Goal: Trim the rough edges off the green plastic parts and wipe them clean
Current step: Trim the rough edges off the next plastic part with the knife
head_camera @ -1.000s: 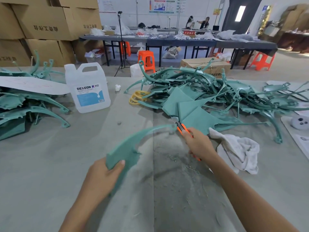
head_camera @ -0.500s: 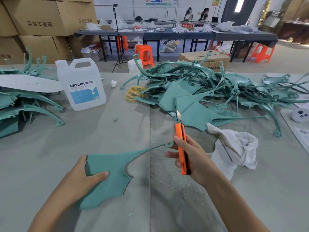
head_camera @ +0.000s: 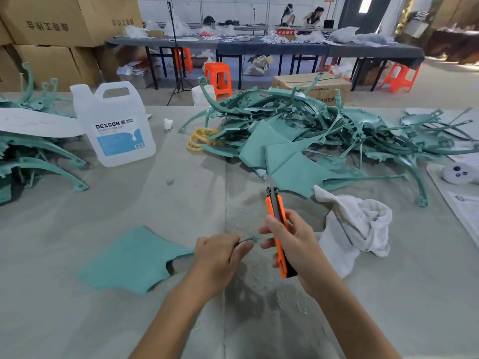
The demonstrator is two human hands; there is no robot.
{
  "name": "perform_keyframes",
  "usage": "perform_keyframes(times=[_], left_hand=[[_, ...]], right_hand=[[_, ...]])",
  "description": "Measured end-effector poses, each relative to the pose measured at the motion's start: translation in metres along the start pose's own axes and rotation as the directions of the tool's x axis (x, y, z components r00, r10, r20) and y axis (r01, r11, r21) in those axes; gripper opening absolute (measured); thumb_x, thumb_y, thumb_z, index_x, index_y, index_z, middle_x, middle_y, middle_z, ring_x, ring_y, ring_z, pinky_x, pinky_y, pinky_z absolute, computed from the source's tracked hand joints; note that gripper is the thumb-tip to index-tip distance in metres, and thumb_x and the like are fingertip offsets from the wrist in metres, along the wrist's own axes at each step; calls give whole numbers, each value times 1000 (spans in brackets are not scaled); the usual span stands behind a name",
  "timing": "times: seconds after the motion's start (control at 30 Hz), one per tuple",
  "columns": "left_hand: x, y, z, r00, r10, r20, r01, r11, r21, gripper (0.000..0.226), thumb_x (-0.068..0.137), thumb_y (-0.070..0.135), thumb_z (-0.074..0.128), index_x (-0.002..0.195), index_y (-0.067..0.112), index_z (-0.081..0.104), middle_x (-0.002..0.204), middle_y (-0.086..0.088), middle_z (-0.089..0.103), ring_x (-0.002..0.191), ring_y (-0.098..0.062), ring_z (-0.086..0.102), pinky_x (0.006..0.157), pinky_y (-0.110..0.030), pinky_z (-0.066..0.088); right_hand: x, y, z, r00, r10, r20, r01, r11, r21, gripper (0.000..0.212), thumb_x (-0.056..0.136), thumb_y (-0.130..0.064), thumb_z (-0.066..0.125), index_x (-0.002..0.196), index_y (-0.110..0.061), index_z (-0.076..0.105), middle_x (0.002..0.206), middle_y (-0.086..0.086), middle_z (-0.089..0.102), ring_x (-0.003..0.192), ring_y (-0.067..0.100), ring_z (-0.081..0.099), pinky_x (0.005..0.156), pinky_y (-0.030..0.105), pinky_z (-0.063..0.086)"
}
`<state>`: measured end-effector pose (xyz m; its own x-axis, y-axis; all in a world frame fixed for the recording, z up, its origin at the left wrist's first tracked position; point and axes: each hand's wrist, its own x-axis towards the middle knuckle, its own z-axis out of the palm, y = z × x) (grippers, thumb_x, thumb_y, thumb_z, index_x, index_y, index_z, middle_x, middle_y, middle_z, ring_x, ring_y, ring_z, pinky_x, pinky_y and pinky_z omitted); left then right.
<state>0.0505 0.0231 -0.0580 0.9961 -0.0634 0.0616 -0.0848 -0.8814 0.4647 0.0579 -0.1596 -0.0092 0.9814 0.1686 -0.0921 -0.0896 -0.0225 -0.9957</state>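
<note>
A green plastic part (head_camera: 129, 260) lies flat on the grey table, its broad end to the left and its thin arm running right. My left hand (head_camera: 220, 257) pinches that thin arm near its tip. My right hand (head_camera: 298, 244) grips an orange utility knife (head_camera: 278, 229), blade pointing away from me, just right of the arm's tip. A crumpled white cloth (head_camera: 357, 224) lies to the right of my right hand. A big heap of green parts (head_camera: 324, 133) covers the far middle and right of the table.
A white DEXCON jug (head_camera: 114, 125) stands at the far left, with more green parts (head_camera: 31, 161) beside it under a white sheet. Yellow rings (head_camera: 199, 138) lie by the heap. Plastic shavings litter the table in front of me. Cardboard boxes, orange stools and tables stand beyond.
My left hand slid from the part's broad end to its thin arm near the tip. The part now lies flat on the table. The knife stays upright in my right hand.
</note>
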Motion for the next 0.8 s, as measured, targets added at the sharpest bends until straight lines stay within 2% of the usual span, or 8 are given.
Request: perform_keyframes(times=[0.07,0.13,0.2,0.27,0.37,0.5,0.67,0.8], left_hand=[[-2,-5,8,1000,18,-10,-18,1000,-9,75,78,88,-10,72,32,40,72,11,49,77,-9,45,72,-36,19],[-4,-9,13,999,52,-2,-52,996,-67,69,82,86,-9,75,35,38,76,11,49,80,-4,44,75,-35,20],[-5,-12,16,998,63,1,-63,994,-90,61,85,83,-7,76,40,35,77,11,48,84,2,44,76,-33,19],[-3,-13,14,999,49,9,-47,993,-110,60,86,81,-6,78,40,38,79,12,48,85,0,44,77,-33,20],[5,-11,10,999,7,44,-1,993,-121,62,92,71,2,88,31,50,89,11,56,90,-11,49,78,-32,18],[13,-10,9,996,-59,73,67,992,-110,44,106,47,22,99,29,61,106,10,62,105,-13,52,83,-32,19],[15,-3,8,992,-102,72,110,986,-127,44,106,49,20,91,34,58,102,11,63,103,-12,53,85,-32,19],[17,-1,8,991,-125,54,132,982,-133,45,106,49,19,87,32,56,99,10,62,100,-14,53,87,-34,20]], right_hand=[[-8,7,-11,999,-37,-38,34,996,-81,12,102,-35,58,110,-26,60,94,2,74,72,22,70,50,36,53],[-17,15,-18,997,-55,-54,47,988,-144,4,103,-33,57,104,-33,61,91,1,73,66,21,68,47,36,52],[-25,23,-22,996,-51,-73,37,983,-181,13,102,-33,59,96,-44,62,88,0,72,60,19,65,45,34,49],[-30,28,-24,995,-53,-82,32,972,-234,18,101,-34,60,93,-50,61,85,-1,72,57,18,64,45,32,49],[-35,37,-24,995,-73,-64,45,931,-363,13,100,-36,59,99,-49,59,83,0,70,59,19,65,51,33,52],[-41,44,-14,996,-76,-51,41,866,-498,9,98,-42,57,106,-39,57,78,3,67,67,25,65,68,47,57],[-46,41,2,996,-77,-40,39,811,-584,15,99,-42,56,109,-32,54,74,1,67,73,29,67,74,44,56],[-46,36,11,994,-72,-76,18,833,-554,13,98,-42,56,108,-33,53,70,5,67,70,32,66,70,46,56]])
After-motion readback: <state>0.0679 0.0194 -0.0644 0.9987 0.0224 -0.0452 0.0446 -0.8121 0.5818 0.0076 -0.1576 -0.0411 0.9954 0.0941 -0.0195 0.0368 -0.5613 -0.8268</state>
